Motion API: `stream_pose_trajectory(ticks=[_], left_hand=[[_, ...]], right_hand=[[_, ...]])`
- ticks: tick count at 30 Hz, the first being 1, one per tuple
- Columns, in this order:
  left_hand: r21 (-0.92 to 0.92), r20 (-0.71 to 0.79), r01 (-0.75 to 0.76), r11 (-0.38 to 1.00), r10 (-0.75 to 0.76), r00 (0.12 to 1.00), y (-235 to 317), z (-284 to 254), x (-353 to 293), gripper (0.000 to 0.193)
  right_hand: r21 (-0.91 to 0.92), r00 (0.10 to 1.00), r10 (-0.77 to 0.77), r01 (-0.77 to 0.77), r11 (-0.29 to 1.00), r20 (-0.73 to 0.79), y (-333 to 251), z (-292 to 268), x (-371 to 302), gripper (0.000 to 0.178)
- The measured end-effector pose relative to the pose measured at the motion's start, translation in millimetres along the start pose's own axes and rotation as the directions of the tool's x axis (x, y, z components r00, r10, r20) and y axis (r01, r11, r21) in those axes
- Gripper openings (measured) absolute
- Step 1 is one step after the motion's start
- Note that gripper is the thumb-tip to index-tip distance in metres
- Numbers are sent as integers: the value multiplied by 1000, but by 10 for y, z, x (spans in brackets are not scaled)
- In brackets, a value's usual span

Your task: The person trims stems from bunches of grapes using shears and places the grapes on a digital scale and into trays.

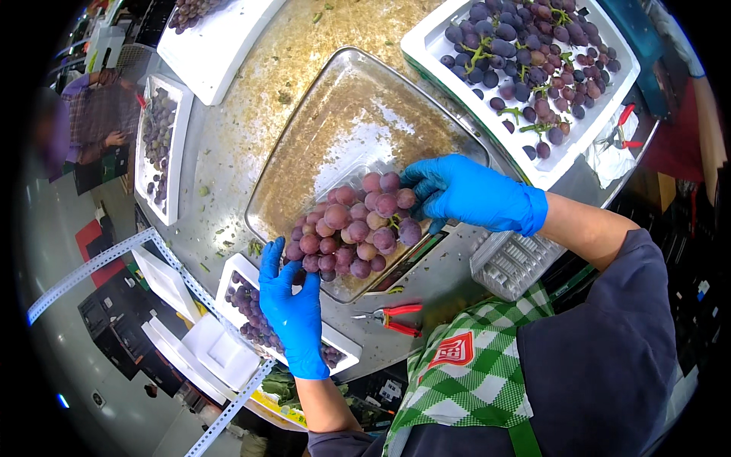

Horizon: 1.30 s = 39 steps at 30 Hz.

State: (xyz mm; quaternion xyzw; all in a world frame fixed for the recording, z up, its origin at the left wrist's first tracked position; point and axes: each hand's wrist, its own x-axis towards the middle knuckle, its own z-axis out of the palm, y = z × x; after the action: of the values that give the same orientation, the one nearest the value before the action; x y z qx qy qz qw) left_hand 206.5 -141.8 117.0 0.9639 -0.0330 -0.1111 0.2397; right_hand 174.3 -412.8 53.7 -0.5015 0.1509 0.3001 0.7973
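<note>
We have the grapes (pixel 346 227) between our gloved hands, over the near part of the tray (pixel 358 99). Our left hand (pixel 295 308) is spread, fingertips at their left edge. Our right hand (pixel 468 190) bends its fingers against their right end; whether they pinch, we cannot tell.

Touching opposite ends of a reddish-purple grape bunch (pixel 346 226) with blue-gloved left hand (pixel 295 314) and blue-gloved right hand (pixel 480 194), over a shallow rectangular tray (pixel 354 114). Nearby, red-handled snips (pixel 402 310); upper right, a white box (pixel 425 44) of darker grapes (pixel 510 49).
</note>
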Motion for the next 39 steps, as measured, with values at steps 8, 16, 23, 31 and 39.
stream_pose_trajectory(ticks=[8,16,23,31,39], left_hand=[[-1,8,-26,1000,26,1000,-46,33,17,22],[-29,-35,-46,999,45,998,-128,70,11,18],[8,-35,-56,998,57,998,-121,58,34,15],[-97,-33,31,995,-34,999,-139,62,8,21],[-154,-31,43,987,-48,998,-192,72,-16,27]], right_hand=[[-93,999,10,-13,996,-36,10,35,24,39],[-180,996,-68,57,982,-57,73,61,41,38],[-304,987,-142,113,946,-75,93,67,62,38],[-243,997,19,-38,969,-78,-21,90,60,39],[-214,997,2,-19,977,-79,26,75,82,41]])
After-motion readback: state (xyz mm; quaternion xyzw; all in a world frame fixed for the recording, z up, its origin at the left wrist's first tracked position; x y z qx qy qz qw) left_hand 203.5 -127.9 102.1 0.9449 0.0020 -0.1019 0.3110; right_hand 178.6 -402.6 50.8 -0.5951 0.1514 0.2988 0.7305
